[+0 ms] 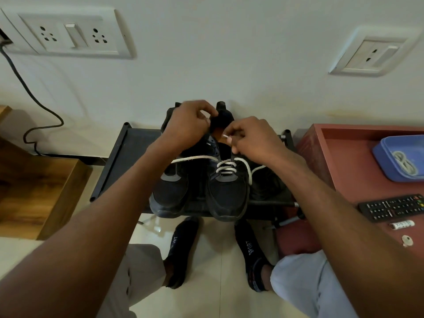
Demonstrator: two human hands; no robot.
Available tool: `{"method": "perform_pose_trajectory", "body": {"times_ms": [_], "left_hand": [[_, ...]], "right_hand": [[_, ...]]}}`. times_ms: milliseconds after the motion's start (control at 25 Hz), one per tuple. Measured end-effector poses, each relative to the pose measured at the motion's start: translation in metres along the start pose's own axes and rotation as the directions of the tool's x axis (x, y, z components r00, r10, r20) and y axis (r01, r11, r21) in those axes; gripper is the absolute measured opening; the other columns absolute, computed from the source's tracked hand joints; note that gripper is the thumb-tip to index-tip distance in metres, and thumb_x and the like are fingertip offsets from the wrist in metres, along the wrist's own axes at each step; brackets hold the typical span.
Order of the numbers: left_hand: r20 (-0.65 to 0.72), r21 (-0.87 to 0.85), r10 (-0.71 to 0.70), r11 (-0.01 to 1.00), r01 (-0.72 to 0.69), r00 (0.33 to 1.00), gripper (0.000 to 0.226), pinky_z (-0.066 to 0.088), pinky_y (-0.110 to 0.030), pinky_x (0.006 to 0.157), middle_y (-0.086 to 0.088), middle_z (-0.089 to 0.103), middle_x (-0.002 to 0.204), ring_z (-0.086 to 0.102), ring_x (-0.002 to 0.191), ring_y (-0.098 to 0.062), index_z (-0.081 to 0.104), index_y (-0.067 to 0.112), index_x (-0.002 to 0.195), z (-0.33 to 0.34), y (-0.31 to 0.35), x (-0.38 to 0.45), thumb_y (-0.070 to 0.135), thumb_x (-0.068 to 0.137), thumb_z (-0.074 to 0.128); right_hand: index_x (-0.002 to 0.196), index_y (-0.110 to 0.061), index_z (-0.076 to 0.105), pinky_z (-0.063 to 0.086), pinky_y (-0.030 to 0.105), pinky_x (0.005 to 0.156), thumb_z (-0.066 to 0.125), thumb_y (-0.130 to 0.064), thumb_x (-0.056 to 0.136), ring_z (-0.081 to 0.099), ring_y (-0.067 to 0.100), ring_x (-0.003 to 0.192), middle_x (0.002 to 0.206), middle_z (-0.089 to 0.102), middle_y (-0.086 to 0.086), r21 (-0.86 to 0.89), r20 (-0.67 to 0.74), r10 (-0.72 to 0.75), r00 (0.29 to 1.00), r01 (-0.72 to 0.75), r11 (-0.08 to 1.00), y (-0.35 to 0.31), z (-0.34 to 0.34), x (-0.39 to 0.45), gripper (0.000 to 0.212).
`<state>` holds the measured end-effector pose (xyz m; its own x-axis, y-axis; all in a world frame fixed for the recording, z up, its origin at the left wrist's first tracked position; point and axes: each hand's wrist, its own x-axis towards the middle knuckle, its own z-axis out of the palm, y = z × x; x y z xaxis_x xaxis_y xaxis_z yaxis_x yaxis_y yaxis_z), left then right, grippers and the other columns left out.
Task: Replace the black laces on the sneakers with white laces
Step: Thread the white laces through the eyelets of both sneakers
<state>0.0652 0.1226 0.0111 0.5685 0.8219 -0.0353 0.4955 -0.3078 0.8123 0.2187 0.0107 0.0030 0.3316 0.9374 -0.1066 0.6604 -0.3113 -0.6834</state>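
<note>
The right hand (253,140) pinches the tipped end of the white lace (226,167) between thumb and forefinger, just above the open throat of the right-hand sneaker (227,191); the remaining fingers curl inward. The left hand (187,125) curls over the tongue at the top of the same shoe, thumb and fingertips gripping its upper edge, though how much of the tongue it actually holds is hard to tell because the knuckles cover it. The lace already crosses the lower eyelets in three white bars; one loose end runs left across the other sneaker (171,191), the other loops down the shoe's right side and passes under the right wrist. Both sneakers sit side by side, toes toward the person, on the top tier of a black shoe rack (119,161), their toe caps reaching the front rail and slightly overhanging it. The rack's left portion is bare fabric, and its back edge stands against the white wall (229,53). Just beside the rack on the right is a reddish cabinet top (344,168) with a raised lip, carrying a blue tray (387,161) that holds a coiled pale lace, a black remote control (392,207), and two small items near its front edge. To the left a wooden step (34,191) stands apart from the rack, with a strip of pale floor between. Below the rack, two feet in dark socks (181,249) rest on the tile.
</note>
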Motion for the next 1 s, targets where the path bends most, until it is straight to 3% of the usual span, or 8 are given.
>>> {"method": "perform_pose_trajectory", "body": {"times_ms": [80,200,320,560,800,1000], "left_hand": [[0.177,0.308,0.099,0.939,-0.15,0.979,0.036,0.04,-0.015,0.057,0.013,0.058,0.066,0.056,0.061,0.001,0.075,0.029,0.11,0.003,-0.006,-0.003,0.003,0.09,0.062],[0.335,0.444,0.07,0.868,-0.222,0.94,0.037,0.051,-0.03,0.073,0.013,0.056,0.078,0.062,0.082,-0.015,0.074,0.031,0.116,0.006,-0.009,-0.006,0.009,0.086,0.073],[0.34,0.419,0.052,0.886,-0.2,0.939,0.035,0.045,-0.026,0.067,0.013,0.058,0.079,0.059,0.078,-0.015,0.073,0.028,0.115,0.006,-0.011,-0.006,0.009,0.086,0.072],[0.345,0.371,0.04,0.912,-0.176,0.938,0.032,0.05,-0.029,0.072,0.014,0.059,0.077,0.062,0.078,-0.013,0.072,0.027,0.11,0.006,-0.015,-0.005,0.009,0.084,0.075],[0.344,0.362,0.058,0.913,-0.189,0.937,0.034,0.044,-0.024,0.068,0.015,0.056,0.072,0.056,0.069,-0.005,0.072,0.026,0.113,0.005,-0.016,-0.003,0.009,0.083,0.075],[0.355,0.374,0.039,0.91,-0.18,0.934,0.036,0.042,-0.022,0.067,0.014,0.058,0.075,0.057,0.072,-0.005,0.072,0.025,0.114,0.003,-0.017,0.0,0.008,0.083,0.074]], "right_hand": [[0.097,-0.035,0.08,0.057,0.03,0.076,0.072,-0.024,0.092,0.071,0.016,0.081,0.075,0.071,-0.01,-0.156,-0.002,-0.013,1.0,0.012,0.988,0.001,0.009,0.0,0.014],[0.099,-0.036,0.081,0.058,0.034,0.075,0.071,-0.024,0.088,0.069,0.023,0.082,0.09,0.075,-0.006,-0.308,-0.021,-0.003,1.0,-0.004,0.951,0.0,0.017,-0.002,0.02],[0.098,-0.034,0.082,0.052,0.031,0.067,0.07,-0.024,0.089,0.066,0.024,0.077,0.089,0.074,-0.002,-0.385,-0.044,0.022,0.999,-0.037,0.922,0.0,0.022,-0.003,0.019],[0.103,-0.048,0.08,0.061,0.041,0.085,0.07,-0.028,0.091,0.07,0.022,0.092,0.104,0.077,-0.013,-0.232,0.006,0.096,0.995,-0.091,0.969,-0.001,0.031,-0.002,0.025],[0.108,-0.046,0.078,0.06,0.041,0.08,0.067,-0.031,0.094,0.069,0.03,0.094,0.103,0.075,-0.005,-0.296,-0.061,0.078,0.995,-0.093,0.951,-0.002,0.035,-0.001,0.024],[0.099,-0.04,0.082,0.058,0.037,0.089,0.076,-0.023,0.087,0.069,0.018,0.096,0.092,0.068,-0.015,-0.177,0.106,0.121,0.987,-0.101,0.979,0.004,0.024,0.005,0.021]]}}
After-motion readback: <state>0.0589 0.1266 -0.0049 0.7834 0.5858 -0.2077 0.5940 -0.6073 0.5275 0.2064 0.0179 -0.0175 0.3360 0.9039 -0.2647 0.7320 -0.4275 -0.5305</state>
